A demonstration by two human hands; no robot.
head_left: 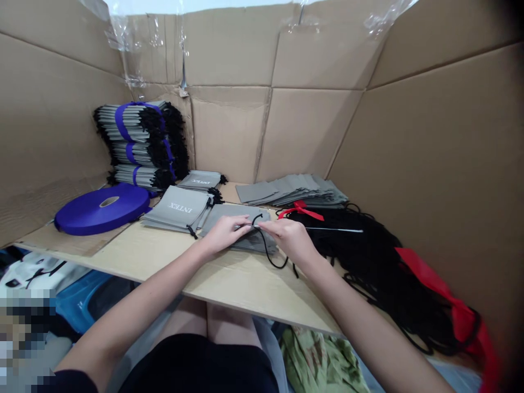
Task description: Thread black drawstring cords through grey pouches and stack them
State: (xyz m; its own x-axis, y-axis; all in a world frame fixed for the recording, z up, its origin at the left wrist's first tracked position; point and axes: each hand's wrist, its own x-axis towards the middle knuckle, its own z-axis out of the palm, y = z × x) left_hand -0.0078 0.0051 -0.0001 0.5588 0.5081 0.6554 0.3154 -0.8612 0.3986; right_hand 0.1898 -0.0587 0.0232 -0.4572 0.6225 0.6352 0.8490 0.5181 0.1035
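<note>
My left hand (224, 236) pinches the edge of a grey drawstring pouch (221, 214) lying on the board in front of me. Closed fingers of my right hand (292, 238) grip a thin metal rod (341, 230), whose far end sticks out to the right. A black cord (268, 256) loops from the pouch's edge between both hands and hangs below them. The rod's near tip is partly hidden by my fingers. Just left of my left hand sits a stack of grey pouches (176, 207) printed INTEX, with black cord ends.
Purple-tied pouch bundles (135, 142) stand at back left, behind a purple ribbon roll (102, 207). Flat grey pouches (290, 188) lie at the back. Black cords (360, 245) with red ties (426, 273) cover the right side. Cardboard walls (229, 131) enclose the wooden board (245, 278).
</note>
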